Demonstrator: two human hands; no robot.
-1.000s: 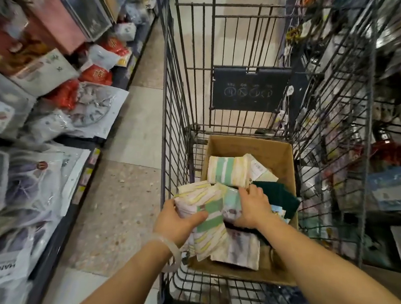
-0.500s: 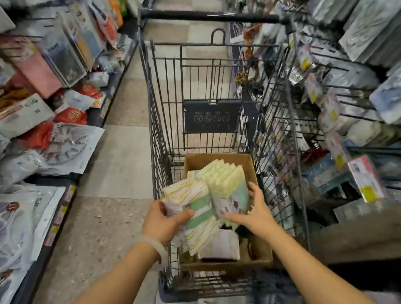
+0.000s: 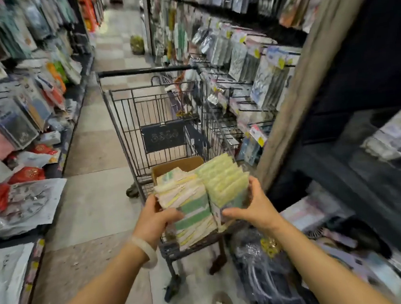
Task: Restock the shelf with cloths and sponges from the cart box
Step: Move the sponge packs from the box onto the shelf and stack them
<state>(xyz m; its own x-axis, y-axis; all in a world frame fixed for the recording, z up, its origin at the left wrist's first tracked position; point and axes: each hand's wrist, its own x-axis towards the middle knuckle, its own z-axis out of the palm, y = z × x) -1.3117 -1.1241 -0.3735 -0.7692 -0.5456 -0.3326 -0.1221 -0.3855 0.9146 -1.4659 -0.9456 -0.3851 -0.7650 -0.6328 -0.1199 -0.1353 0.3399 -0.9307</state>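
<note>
Both hands have come up out of the cardboard box [image 3: 178, 164] since a moment ago, and the bundle of cloths and sponges now rides above the box instead of lying in it, while the view has swung toward the right side of the aisle. Left hand [image 3: 155, 218] grips the pack of striped cloths [image 3: 187, 201] from its left side, with the thumb wrapped across the front. Right hand [image 3: 253, 208] grips the pack of yellow sponges [image 3: 223, 179] from the right side, fingers curled up around its edge. The two packs touch each other and are squeezed together between the palms, just above the near end of the shopping cart [image 3: 148, 70]. The bundle stands tall, with its long side pointing up and leaning away from the person. The dark shelf [image 3: 342, 183] on the right is near the right hand, much closer than the racks on the left. So I think the bundle goes to the right next, with the right hand leading. The squeeze has to stay firm, or the loose cloths at the bottom may slip out.
</note>
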